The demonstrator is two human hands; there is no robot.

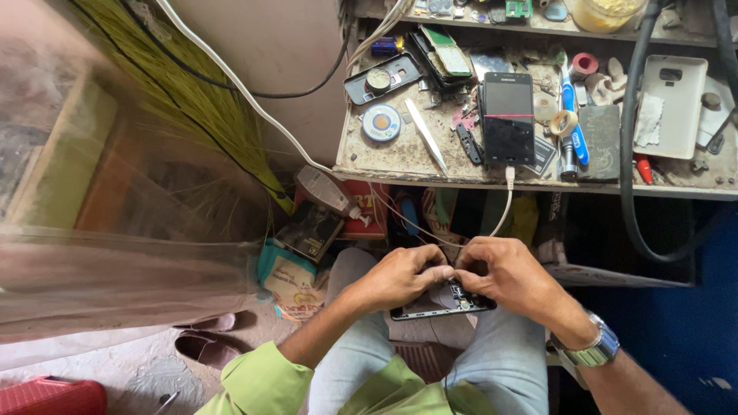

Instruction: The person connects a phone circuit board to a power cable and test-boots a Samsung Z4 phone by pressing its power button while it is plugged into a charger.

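Note:
An opened dark phone (450, 301), its inner parts showing, lies over my knees. My left hand (396, 275) grips its upper left part, fingers curled over the top edge. My right hand (507, 273) pinches the same top edge from the right, fingertips meeting the left hand's above the phone's middle. What sits between the fingertips is hidden. A metal watch (593, 347) is on my right wrist.
A cluttered workbench (400, 165) stands ahead with a black smartphone (507, 117) on a white cable (505, 204), white tweezers (427, 135), a round solder tin (381, 122), phone covers and small tools. Boxes and packets (311, 230) fill the space below. Broom straws (177, 84) lean at left; shoes (204, 346) are on the floor.

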